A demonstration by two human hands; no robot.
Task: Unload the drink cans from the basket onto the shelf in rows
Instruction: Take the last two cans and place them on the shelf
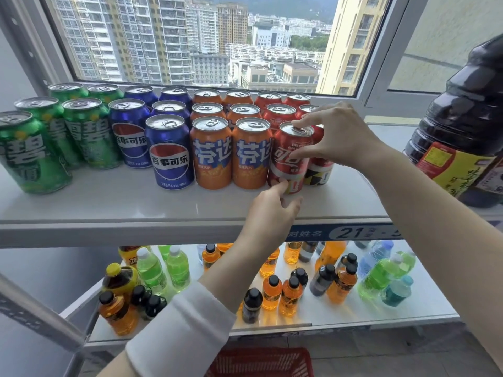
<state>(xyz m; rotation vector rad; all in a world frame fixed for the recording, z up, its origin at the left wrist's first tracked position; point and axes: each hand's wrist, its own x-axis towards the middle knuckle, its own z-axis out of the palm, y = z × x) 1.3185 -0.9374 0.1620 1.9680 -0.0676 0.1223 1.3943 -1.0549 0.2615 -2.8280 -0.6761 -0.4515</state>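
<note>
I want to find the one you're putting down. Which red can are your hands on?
The front red can, beside the front orange can. The right hand holds its top and side; the left hand holds its base.

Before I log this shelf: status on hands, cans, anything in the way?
Left hand pinches front red can low, right hand at its top rim. Can in front row on shelf, beside orange can. Nothing in the way.

White shelf carries rows of cans and a dark bottle.
</note>
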